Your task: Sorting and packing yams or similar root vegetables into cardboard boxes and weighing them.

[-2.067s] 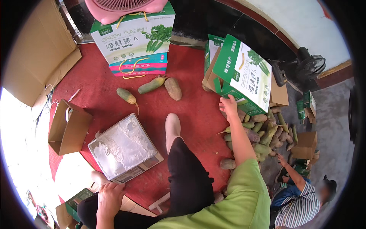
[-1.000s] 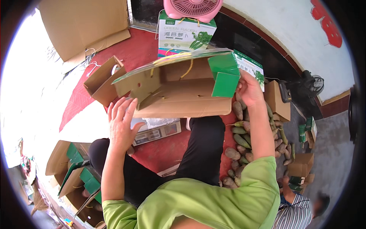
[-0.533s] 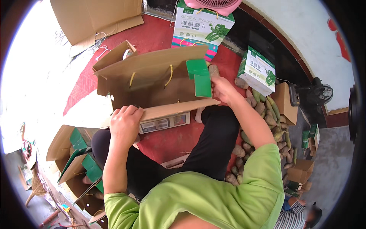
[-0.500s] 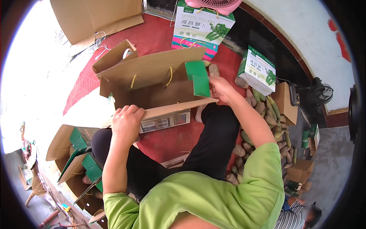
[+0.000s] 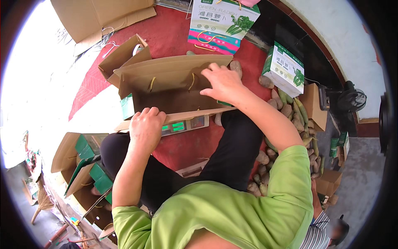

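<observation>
An open cardboard carton [image 5: 166,100] with yellow rope handles stands in front of me. Its brown inside faces up and I see nothing packed in it. My left hand [image 5: 146,128] is closed over the near edge of the carton, toward its left end. Above the carton's right end is my right hand [image 5: 224,84], its fingers apart and nothing in them. A green end flap shows partly under the right wrist; whether the palm touches it is hidden. Beneath the carton is a scale [image 5: 182,126] with a lit green display.
Radishes and brown tubers [image 5: 296,120] lie piled at the right. Beyond them stands a white-green gift box [image 5: 286,69]; another [image 5: 226,18] is stacked at the back. Open cartons [image 5: 89,182] sit left of my knee. A small fan [image 5: 352,99] and another person [image 5: 321,232] are at right.
My right hand has moved from the carton's right outer side to above its right end, letting go of the green flap. The carton has shifted slightly, and the scale's display now shows lit green.
</observation>
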Tool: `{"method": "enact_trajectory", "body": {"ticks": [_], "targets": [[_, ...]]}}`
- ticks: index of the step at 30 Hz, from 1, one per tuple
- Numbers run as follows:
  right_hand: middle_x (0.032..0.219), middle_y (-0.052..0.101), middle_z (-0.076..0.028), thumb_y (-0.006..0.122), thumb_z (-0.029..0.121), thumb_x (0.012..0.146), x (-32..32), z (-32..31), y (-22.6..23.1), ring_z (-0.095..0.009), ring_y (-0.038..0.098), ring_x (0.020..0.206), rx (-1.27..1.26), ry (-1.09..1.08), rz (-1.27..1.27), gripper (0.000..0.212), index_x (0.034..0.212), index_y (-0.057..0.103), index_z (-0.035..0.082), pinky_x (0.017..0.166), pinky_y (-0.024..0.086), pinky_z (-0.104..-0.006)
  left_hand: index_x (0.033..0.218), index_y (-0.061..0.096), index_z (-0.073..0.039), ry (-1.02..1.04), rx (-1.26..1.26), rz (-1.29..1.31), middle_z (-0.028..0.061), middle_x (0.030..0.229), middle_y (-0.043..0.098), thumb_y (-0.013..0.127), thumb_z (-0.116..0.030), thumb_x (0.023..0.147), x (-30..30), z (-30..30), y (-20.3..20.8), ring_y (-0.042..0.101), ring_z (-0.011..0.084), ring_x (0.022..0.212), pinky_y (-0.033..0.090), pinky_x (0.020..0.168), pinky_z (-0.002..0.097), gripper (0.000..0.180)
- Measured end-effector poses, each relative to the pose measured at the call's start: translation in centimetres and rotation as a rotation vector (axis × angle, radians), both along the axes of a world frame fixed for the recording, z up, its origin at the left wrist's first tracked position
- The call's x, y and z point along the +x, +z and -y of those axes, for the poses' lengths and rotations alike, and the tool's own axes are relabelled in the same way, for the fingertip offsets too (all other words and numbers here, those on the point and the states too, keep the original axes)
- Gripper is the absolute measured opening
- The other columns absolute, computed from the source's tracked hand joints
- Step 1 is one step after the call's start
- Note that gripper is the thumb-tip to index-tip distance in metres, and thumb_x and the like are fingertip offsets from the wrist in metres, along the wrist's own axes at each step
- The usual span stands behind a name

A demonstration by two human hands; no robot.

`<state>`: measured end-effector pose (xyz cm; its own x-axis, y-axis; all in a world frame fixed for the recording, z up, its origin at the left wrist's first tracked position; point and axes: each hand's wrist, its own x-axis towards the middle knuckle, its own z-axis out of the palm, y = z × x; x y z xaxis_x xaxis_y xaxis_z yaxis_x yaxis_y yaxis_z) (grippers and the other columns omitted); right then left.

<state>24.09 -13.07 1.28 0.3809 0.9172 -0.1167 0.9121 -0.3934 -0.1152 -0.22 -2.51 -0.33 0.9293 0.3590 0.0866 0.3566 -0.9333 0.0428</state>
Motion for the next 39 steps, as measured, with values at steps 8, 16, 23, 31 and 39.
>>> {"method": "enact_trajectory", "body": {"ticks": [8, 16, 23, 31, 39], "targets": [[0.106, 0.058, -0.012, 0.069, 0.02, 0.079, 1.9, 1.0, -0.6, -0.033, 0.061, 0.096, -0.128, -0.015, 0.138, 0.037, 0.113, 0.059, 0.013, 0.079, 0.051, -0.0434, 0.082, 0.064, -0.013, 0.046, -0.007, -0.023, 0.0016, 0.083, 0.058, 0.06, -0.008, 0.075, -0.2, 0.1, 0.2, 0.06, 0.02, 0.088, 0.049, 0.074, 0.0344, 0.009], [0.097, 0.065, -0.02, 0.063, 0.006, 0.074, 5.9, 3.6, -1.8, -0.037, 0.063, 0.096, 0.124, -0.195, -0.03, 0.038, 0.111, 0.055, 0.008, 0.08, 0.051, -0.0472, 0.081, 0.064, -0.012, 0.052, -0.011, 0.021, 0.0017, 0.083, 0.058, 0.059, -0.009, 0.075, 0.0, 0.1, -0.1, 0.06, 0.0205, 0.087, 0.049, 0.074, 0.0343, 0.009], [0.113, 0.064, -0.018, 0.065, 0.0, 0.071, 8.2, 3.0, -2.3, -0.034, 0.062, 0.103, 0.307, -0.274, -0.256, 0.054, 0.123, 0.055, 0.009, 0.088, 0.049, -0.0395, 0.091, 0.068, -0.014, 0.103, -0.029, -0.016, 0.001, 0.087, 0.062, 0.058, -0.011, 0.077, 0.8, 0.1, 0.1, 0.061, 0.0211, 0.09, 0.049, 0.078, 0.0361, 0.018], [0.116, 0.063, -0.015, 0.062, 0.005, 0.075, 9.2, 3.1, -4.1, -0.03, 0.063, 0.103, 0.321, -0.326, -0.332, 0.052, 0.127, 0.054, 0.009, 0.088, 0.048, -0.0374, 0.095, 0.069, -0.012, 0.154, -0.035, -0.016, 0.0033, 0.086, 0.063, 0.059, -0.012, 0.079, 1.9, -0.2, 0.3, 0.062, 0.0232, 0.09, 0.048, 0.079, 0.0382, 0.018], [0.122, 0.06, -0.01, 0.065, 0.019, 0.08, 8.5, 4.0, -4.3, -0.027, 0.062, 0.098, 0.468, -0.233, -0.486, 0.05, 0.128, 0.053, 0.013, 0.085, 0.049, -0.0375, 0.101, 0.068, -0.01, 0.237, -0.116, 0.08, 0.0056, 0.089, 0.065, 0.068, -0.022, 0.079, 1.8, -0.6, 1.1, 0.062, 0.0242, 0.093, 0.045, 0.084, 0.0394, 0.025]]}}
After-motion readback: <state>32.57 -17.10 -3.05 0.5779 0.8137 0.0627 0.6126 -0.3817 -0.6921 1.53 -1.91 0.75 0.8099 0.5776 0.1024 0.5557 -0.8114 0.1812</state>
